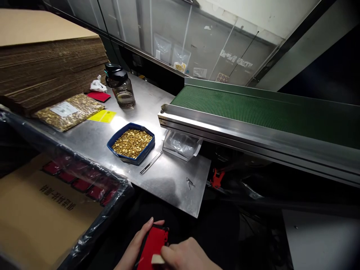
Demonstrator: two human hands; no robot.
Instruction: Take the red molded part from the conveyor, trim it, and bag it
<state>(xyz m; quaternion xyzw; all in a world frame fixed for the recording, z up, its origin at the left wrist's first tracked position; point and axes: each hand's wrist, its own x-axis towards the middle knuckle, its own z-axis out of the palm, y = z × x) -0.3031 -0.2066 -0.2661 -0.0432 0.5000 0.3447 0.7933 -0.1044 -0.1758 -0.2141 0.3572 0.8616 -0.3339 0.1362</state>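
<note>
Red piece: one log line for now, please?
Left hand: holds red piece; right hand: grips pale object over it; blue tray: golden bits

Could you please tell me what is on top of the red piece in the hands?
Over the lower visible part of the red piece are the right hand and a pale object in its grip. The surface beneath them is covered and cannot be seen.

In my head view the left hand (137, 244) holds a black-edged red piece (153, 240); over it the right hand (187, 255) grips a pale object (157, 259), perhaps a tool. I see a blue tray (145, 154) of gold bits (132, 143) on the metal table (177, 187).
</note>
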